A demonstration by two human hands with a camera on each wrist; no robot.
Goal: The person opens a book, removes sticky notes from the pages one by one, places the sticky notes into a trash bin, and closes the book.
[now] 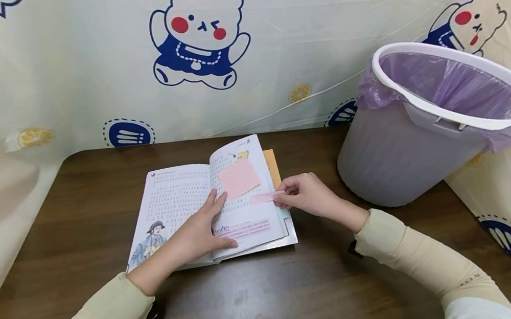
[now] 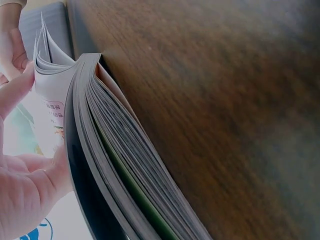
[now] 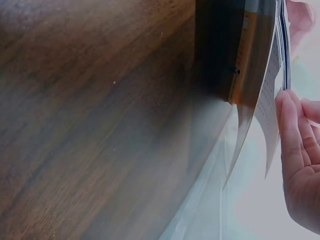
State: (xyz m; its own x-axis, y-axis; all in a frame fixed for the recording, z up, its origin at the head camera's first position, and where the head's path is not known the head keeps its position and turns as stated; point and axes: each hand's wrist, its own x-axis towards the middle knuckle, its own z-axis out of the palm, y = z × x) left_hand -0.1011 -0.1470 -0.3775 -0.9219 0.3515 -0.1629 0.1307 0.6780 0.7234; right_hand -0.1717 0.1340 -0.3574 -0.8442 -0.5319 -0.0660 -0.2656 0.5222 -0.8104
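"The right hand [image 1: 307, 195] is pinching the end of a thin pink strip [image 1: 264, 197]. The strip sits over the page [image 1: 254, 217] of a book [image 1: 179, 179]. What is the left hand [image 1: 196, 233] doing?"

"It rests on the book with its fingers spread. It isn't pinching anything. The book lies on the tabletop [image 1: 59, 235], and the grey bin [image 1: 375, 153] stands off to the right."

"What could go wrong?"

"If the strip is sticky, a fast tug could rip the page, or the strip could tear. I can't tell if it is stuck down."

"Anything else?"

"If the left hand lifts, the page might flip, because it looks bendy. And the pink square [image 1: 240, 178] is just beside the strip, so a finger could bump it and bend it."

"Do the other views show more?"

"The left wrist view shows how fat the book is, with a green line [image 2: 139, 195] in its pages. The head view hides that. The right wrist view shows edges fanning apart at the book's side, but I can't find the strip there. Only the head view shows me the strip and the square clearly."
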